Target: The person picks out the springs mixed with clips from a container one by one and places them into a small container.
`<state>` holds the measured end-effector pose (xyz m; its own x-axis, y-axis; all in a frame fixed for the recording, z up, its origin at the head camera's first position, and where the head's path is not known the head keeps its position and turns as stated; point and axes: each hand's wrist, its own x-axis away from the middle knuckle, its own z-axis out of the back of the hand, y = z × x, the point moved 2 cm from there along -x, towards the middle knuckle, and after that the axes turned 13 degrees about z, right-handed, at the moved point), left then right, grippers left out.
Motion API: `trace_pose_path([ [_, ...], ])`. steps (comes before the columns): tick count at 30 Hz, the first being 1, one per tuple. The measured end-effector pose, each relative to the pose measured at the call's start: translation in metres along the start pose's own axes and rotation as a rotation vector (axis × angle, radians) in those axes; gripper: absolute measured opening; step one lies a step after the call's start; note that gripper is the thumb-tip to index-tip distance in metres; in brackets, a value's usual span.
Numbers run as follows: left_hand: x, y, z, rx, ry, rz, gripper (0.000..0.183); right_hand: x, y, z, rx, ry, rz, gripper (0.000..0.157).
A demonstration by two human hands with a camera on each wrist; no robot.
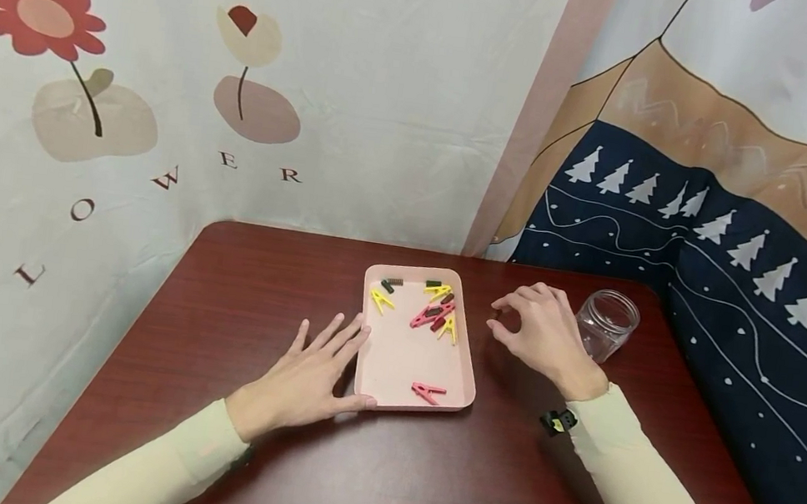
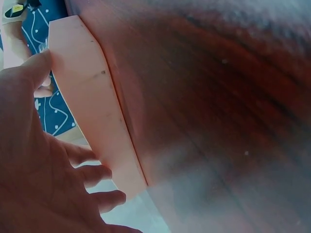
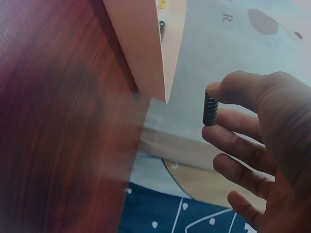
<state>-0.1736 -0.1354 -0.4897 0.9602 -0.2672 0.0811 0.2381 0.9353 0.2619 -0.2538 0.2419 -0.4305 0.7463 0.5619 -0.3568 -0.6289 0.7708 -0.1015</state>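
Between thumb and fingertip, my right hand (image 1: 544, 326) pinches a small dark coil spring (image 3: 210, 109), held upright above the table in the right wrist view. Spread fingers of my left hand (image 1: 305, 379) lie along the left side of the pink tray (image 1: 401, 361), its thumb at the front corner. Yellow and pink clothespins lie in the tray's far half, among them a yellow clothespin (image 1: 381, 300), with several dark springs and small dark red pieces. Alone near the front sits a pink clothespin (image 1: 427, 393).
A clear glass jar (image 1: 606, 323) without a lid stands just beyond my right wrist, partly hidden by it. The dark red wooden table (image 1: 280, 270) meets printed cloth hangings at the back and right.
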Motion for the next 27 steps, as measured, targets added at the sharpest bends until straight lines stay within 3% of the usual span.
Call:
trace_pose_path([
  [27, -0.001, 0.0, 0.0, 0.016, -0.022, -0.004, 0.113, 0.038, 0.054, 0.04, 0.022, 0.209, -0.114, 0.022],
])
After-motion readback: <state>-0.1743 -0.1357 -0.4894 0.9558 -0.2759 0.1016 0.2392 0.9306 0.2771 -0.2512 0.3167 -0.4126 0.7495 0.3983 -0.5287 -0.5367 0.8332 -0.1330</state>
